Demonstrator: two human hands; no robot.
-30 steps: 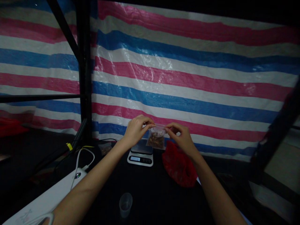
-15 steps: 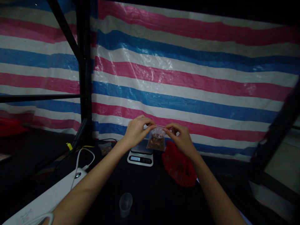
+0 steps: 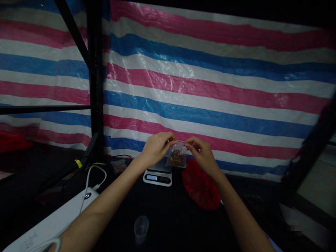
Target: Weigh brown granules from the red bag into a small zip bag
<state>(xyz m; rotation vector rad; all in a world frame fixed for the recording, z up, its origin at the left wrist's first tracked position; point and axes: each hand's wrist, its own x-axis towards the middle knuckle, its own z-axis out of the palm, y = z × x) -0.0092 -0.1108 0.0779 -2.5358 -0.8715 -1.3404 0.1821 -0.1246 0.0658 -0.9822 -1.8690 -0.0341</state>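
A small clear zip bag (image 3: pixel 177 158) with brown bits in its lower part hangs upright between my hands. My left hand (image 3: pixel 159 146) pinches the top edge at its left corner, thumb against fingers. At the right corner my right hand (image 3: pixel 200 151) pinches the same edge. Behind and below the bag, partly covered by it and my left hand, stands a white kitchen scale (image 3: pixel 157 177) with a lit display. A red plastic bag (image 3: pixel 201 187) lies under my right hand and wrist; its contents cannot be made out.
A clear plastic cup (image 3: pixel 141 227) stands at the near edge of the view. Another small bag (image 3: pixel 119 166) lies left of the scale. A white box-shaped device (image 3: pixel 52 220) with a cable (image 3: pixel 86 182) is by my left forearm. Striped sheeting (image 3: pixel 199 91) hangs behind, beside a black post (image 3: pixel 96 84).
Both hands still pinch the zip bag's top edge. The left hand and the bag have shifted slightly to the right, and the bag's lower edge sits a little higher.
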